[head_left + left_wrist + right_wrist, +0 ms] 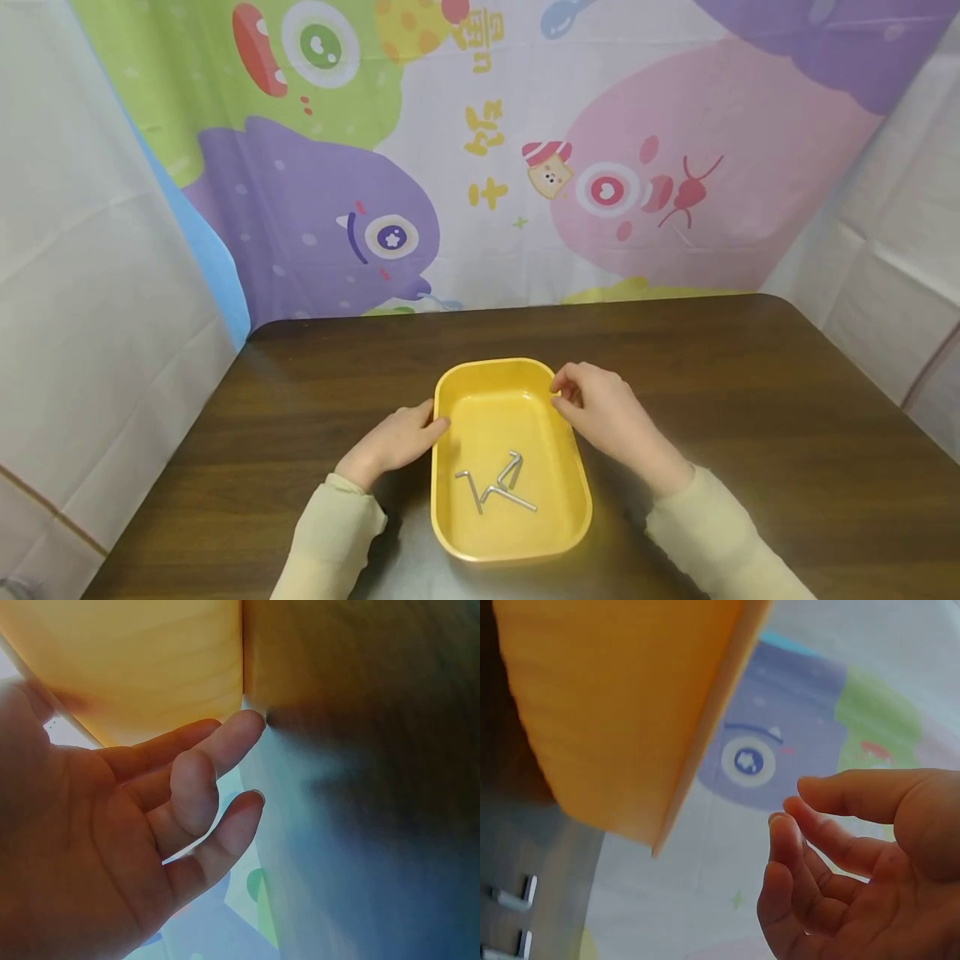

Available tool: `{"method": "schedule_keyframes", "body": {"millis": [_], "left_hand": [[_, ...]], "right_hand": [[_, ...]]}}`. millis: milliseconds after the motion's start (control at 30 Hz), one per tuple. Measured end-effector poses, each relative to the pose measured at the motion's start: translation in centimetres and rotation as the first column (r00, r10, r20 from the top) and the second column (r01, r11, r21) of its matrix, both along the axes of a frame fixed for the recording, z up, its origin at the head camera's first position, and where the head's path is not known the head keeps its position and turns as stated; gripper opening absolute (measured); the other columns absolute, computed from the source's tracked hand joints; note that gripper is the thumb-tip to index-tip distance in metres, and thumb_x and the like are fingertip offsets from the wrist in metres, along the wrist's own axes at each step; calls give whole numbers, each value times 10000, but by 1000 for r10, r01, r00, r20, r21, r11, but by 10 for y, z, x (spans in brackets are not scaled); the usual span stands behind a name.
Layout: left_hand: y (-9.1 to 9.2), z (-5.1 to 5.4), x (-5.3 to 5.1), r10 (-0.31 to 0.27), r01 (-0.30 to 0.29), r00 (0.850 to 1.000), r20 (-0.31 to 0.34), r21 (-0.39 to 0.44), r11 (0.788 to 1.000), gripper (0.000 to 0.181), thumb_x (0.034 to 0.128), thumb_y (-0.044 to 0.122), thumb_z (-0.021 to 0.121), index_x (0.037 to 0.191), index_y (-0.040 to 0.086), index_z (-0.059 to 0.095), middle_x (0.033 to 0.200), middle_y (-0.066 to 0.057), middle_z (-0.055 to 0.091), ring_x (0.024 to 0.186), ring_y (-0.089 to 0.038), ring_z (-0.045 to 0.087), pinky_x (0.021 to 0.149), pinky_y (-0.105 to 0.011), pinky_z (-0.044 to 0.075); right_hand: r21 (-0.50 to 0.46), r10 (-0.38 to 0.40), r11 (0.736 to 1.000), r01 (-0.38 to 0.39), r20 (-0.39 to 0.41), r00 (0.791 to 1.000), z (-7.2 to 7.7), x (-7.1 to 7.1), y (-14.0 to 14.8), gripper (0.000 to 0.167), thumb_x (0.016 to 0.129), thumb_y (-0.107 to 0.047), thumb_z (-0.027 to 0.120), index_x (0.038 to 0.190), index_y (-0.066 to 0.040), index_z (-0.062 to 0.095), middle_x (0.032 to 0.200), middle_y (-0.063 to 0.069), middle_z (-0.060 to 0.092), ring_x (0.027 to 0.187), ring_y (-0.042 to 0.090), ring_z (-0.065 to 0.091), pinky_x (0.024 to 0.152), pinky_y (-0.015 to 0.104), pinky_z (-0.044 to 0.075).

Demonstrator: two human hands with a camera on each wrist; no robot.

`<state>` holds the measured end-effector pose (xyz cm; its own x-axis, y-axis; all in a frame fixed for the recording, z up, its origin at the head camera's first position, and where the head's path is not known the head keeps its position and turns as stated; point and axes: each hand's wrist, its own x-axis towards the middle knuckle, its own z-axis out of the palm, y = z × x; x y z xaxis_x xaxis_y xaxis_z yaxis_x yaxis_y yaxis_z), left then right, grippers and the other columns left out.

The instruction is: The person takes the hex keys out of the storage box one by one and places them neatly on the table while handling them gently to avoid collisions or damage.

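Left hand (401, 435) grips the yellow tray (491, 421) of hex keys (517, 500) — right hand (600, 406) beside it, fingers loosely bent, apart.

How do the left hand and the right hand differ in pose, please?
The left hand has its thumb over the left rim of the tray; the right hand holds nothing, near the right rim.
The left hand's fingers lie outside the tray; the right hand's fingers bend loosely toward its thumb.
Both come out of pale sleeves.

A rounded yellow tray (495, 425) lies open side up, silver L-shaped keys (516, 500) scattered in its nearer half.
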<state>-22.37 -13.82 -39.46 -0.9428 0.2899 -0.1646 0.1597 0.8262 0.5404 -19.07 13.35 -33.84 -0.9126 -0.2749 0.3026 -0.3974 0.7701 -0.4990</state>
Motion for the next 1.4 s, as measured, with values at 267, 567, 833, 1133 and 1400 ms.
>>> {"method": "schedule_keyframes", "body": {"millis": [267, 567, 833, 1133, 1400], "left_hand": [[-1, 0, -1, -1, 1, 1000, -12, -2, 1000, 324, 904, 360, 427, 1094, 122, 538, 876, -25, 601, 746, -153, 525, 719, -343, 428], [0, -1, 0, -2, 2, 1000, -15, -5, 1000, 338, 904, 360, 426, 1110, 116, 539, 894, -30, 605, 758, -156, 528, 731, -350, 430], [0, 0, 1, 2, -2, 1000, -15, -5, 1000, 346, 903, 366, 432, 1117, 116, 537, 906, -32, 613, 768, -151, 539, 741, -357, 437], [0, -1, 1, 6, -6, 1000, 6, 6, 1000, 366, 908, 370, 432, 1149, 110, 526, 909, -26, 614, 764, -145, 539, 741, -350, 437], [-1, 0, 1, -1, 1, 1000, -1, 11, 1000, 352, 909, 365, 433, 1139, 118, 532, 920, -28, 613, 772, -143, 535, 748, -351, 437]], "right_hand": [[38, 86, 996, -86, 15, 996, -4, 13, -21, 107, 773, -94, 675, 865, -94, 621, 732, -51, 549, 626, 90, 492, 556, 197, 402], [169, 205, 965, -199, -18, 979, -16, 21, -34, 100, 758, -81, 651, 845, -124, 626, 713, -74, 546, 625, 74, 502, 565, 210, 387], [251, 303, 922, -293, -2, 953, -26, 29, -45, 89, 748, -90, 640, 827, -131, 641, 708, -65, 532, 624, 78, 489, 553, 209, 386], [330, 313, 895, -299, 12, 950, -38, 35, -52, 74, 725, -99, 636, 793, -125, 620, 729, -37, 545, 625, 123, 526, 565, 250, 418], [370, 304, 877, -307, 66, 950, -45, 37, -55, 81, 715, -120, 649, 785, -118, 607, 722, -24, 548, 615, 126, 520, 550, 263, 408]]}}
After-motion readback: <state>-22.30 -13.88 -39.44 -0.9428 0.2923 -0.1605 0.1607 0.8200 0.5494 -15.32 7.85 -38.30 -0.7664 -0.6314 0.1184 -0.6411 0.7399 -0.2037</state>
